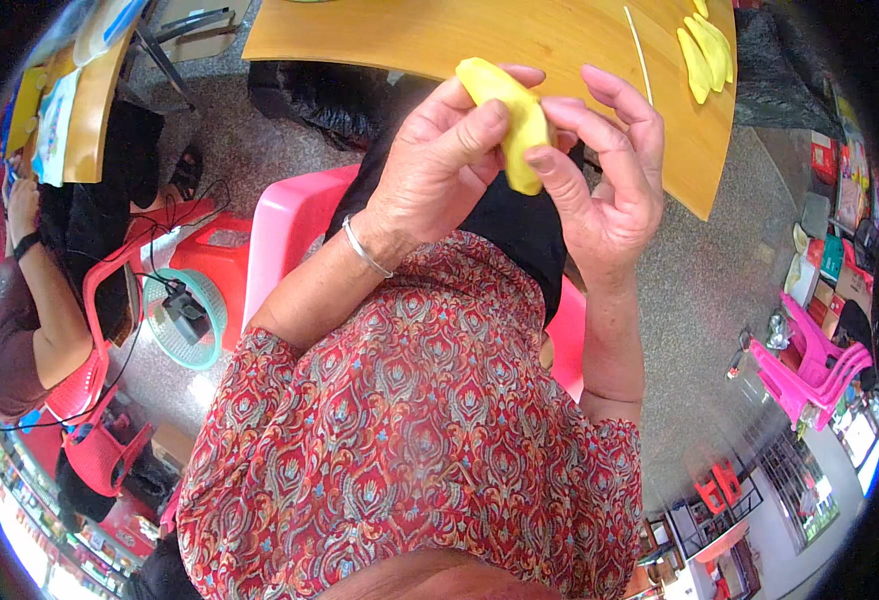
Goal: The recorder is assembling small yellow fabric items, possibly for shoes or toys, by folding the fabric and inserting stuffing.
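Between my hands, above my lap and near the table edge, is a yellow banana-shaped piece (516, 112), held at a slant. My left hand (455, 145) grips its upper part, thumb pressed on the front; a silver bangle circles that wrist. My right hand (605, 165) pinches the piece's right side between thumb and forefinger, its other fingers curled loosely away. Whether anything small sits between those right fingertips is hidden. Several similar yellow pieces (705, 58) lie together on the wooden table (550, 28) at the far right, with a thin pale stick (640, 52) left of them.
I sit on a pink plastic chair (285, 225). At left, another person's arm (55, 300) rests near a second table (90, 120). A teal-rimmed basket (188, 325) with a black device and cables stands beside red chairs. Pink stools (810, 375) stand at right.
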`<state>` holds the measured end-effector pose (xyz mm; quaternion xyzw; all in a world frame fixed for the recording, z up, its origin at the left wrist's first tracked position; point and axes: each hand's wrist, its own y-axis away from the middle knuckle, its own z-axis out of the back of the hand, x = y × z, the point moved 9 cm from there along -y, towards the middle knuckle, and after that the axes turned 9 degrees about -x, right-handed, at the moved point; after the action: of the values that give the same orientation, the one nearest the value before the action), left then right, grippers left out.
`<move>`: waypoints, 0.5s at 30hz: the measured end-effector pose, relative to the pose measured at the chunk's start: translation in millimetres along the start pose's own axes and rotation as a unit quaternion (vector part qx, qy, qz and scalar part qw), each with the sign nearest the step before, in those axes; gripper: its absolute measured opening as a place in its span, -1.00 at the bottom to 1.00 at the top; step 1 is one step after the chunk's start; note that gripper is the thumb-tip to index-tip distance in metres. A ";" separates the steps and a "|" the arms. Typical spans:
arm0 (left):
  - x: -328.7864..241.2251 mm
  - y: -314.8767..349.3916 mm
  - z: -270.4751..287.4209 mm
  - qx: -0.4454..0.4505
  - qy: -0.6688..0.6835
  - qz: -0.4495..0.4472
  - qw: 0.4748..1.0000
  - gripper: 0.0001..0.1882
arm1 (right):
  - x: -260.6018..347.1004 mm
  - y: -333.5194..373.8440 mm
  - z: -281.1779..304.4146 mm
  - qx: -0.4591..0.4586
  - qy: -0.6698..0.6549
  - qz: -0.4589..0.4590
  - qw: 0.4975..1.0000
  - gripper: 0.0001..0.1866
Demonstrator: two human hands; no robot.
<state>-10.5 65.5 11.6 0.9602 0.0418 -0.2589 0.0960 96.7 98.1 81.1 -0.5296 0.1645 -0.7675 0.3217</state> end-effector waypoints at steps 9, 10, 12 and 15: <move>-4.6 -1.1 9.5 -0.035 -0.040 -0.029 0.998 -0.58 | 6.3 18.2 -16.8 0.069 0.006 -0.002 0.998 -0.54; -5.5 -1.2 7.5 -0.035 -0.040 -0.029 0.998 -0.58 | 3.8 21.2 -18.5 0.085 -0.001 -0.020 0.996 -0.55; -12.1 -0.6 1.0 -0.032 -0.021 -0.046 0.998 -0.61 | 3.9 26.4 -14.9 0.083 -0.026 -0.039 0.995 -0.55; -7.4 3.8 -2.9 -0.014 -0.008 -0.042 0.999 -0.61 | 5.1 28.3 -12.2 0.090 -0.032 -0.046 0.994 -0.53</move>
<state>-15.0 62.1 18.4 0.9541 0.0847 -0.2696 0.0988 93.4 72.7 63.2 -0.5298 0.0592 -0.7758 0.3376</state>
